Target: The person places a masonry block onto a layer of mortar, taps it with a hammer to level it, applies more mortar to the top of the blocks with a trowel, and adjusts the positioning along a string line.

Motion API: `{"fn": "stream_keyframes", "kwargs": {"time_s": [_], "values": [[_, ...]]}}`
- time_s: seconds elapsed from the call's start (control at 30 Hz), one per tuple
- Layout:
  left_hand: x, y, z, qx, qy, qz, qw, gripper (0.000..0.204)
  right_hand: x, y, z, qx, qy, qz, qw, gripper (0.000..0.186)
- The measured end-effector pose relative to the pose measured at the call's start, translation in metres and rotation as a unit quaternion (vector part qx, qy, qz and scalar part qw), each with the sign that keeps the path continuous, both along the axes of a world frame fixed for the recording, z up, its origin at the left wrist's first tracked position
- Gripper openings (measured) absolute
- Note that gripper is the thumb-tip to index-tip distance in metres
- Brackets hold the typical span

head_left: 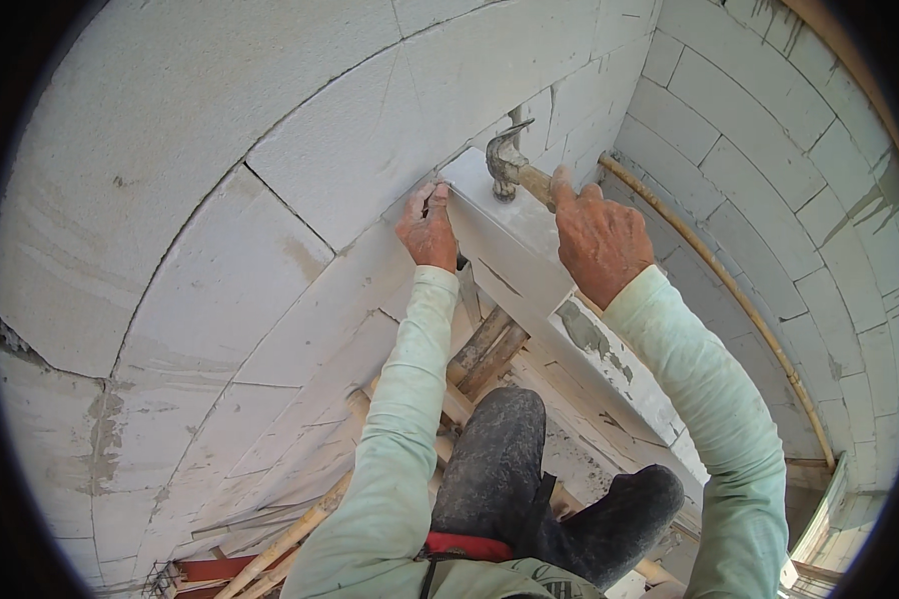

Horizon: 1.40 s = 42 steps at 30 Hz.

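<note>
Two hands work at a pale block wall (270,120): the left hand (428,232) presses a grey block (509,240), the right hand (599,240) grips a hammer (507,165).

Pale block walls meeting at a corner, seen from above in daylight.

The near wall (220,180) is laid in large light-grey blocks with thin dark joints and smears of grey mortar (105,439) low at the left. A second block wall (769,150) runs off at the right, and the two meet at an inside corner near the top. A long bamboo pole (729,290) leans across the right wall. Below, bamboo scaffold poles (484,349) and pale wooden planks (589,399) cross one another, dusted with mortar; a reddish board (220,569) shows at the bottom left. The light is bright and even.
</note>
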State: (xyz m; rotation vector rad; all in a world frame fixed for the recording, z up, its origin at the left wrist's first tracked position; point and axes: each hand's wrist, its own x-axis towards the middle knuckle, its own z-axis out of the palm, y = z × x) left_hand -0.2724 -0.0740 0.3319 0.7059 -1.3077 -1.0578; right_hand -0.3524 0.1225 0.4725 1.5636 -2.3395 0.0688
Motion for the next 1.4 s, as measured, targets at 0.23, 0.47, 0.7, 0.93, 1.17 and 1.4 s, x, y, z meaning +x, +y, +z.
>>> {"fn": "stream_keyframes", "kwargs": {"time_s": [0.23,0.47,0.7,0.93,1.17,1.4], "values": [[-0.002,-0.004,0.006,-0.031,-0.004,-0.020,0.999,0.018,-0.005,0.001,-0.001,0.000,0.004,0.011,1.000,0.046],[-0.007,-0.005,0.012,-0.048,-0.014,-0.009,0.999,0.016,-0.005,0.002,-0.003,-0.009,-0.007,0.010,1.000,0.045],[-0.006,-0.004,0.018,-0.056,-0.025,-0.008,0.998,0.014,-0.007,0.003,-0.005,-0.022,-0.006,0.015,1.000,0.044],[-0.004,-0.007,0.027,-0.091,-0.085,-0.024,0.992,0.016,-0.007,0.003,-0.004,-0.007,-0.008,0.014,1.000,0.046],[-0.001,-0.008,0.026,-0.081,-0.078,-0.058,0.992,0.017,-0.005,-0.003,0.009,-0.021,-0.024,-0.004,0.999,0.054],[0.003,-0.012,0.025,-0.086,-0.064,-0.068,0.992,0.017,0.019,-0.031,0.024,-0.073,-0.001,0.033,0.997,0.056]]}}
